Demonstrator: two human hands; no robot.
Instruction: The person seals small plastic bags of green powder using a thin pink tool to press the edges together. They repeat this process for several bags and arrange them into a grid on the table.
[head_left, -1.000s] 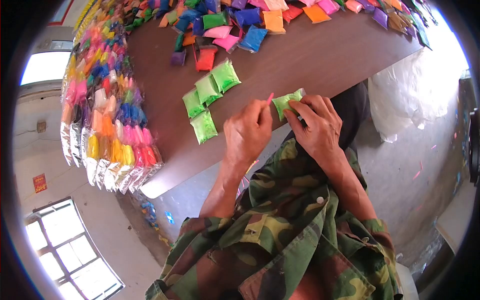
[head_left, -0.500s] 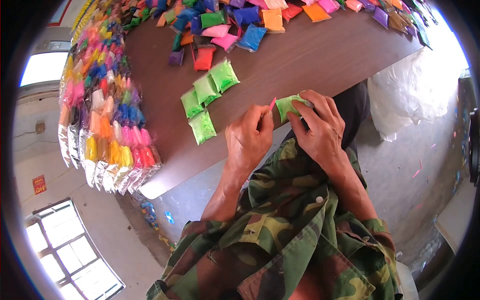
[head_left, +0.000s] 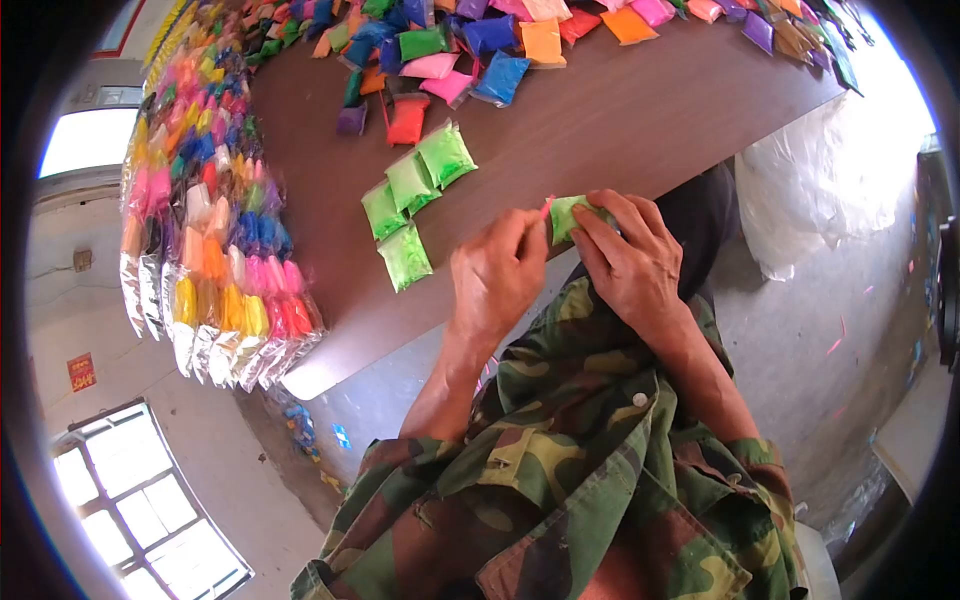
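Near the table's front edge, my right hand (head_left: pixel 632 247) is closed on a small light-green packet (head_left: pixel 566 218), covering its right part. Just left of it, my left hand (head_left: pixel 497 268) is pinched shut on a thin pink strip (head_left: pixel 547 207), whose tip shows beside the packet's left edge. Several similar green packets lie on the brown table (head_left: pixel 330 190) to the left, partly overlapping: one (head_left: pixel 446 154) at the upper right of the group and one (head_left: pixel 405 257) at its lower end.
Many coloured packets (head_left: pixel 490 35) are heaped along the table's far side. Stacked clear bags of coloured packets (head_left: pixel 215 250) fill the left end. A white plastic bag (head_left: pixel 815 190) is right of the table. Camouflage clothing (head_left: pixel 560 480) covers my lap.
My right hand has shifted slightly left and its fingers have closed in over the green packet. The pink strip stands more upright at the packet's left edge. My left hand has barely moved.
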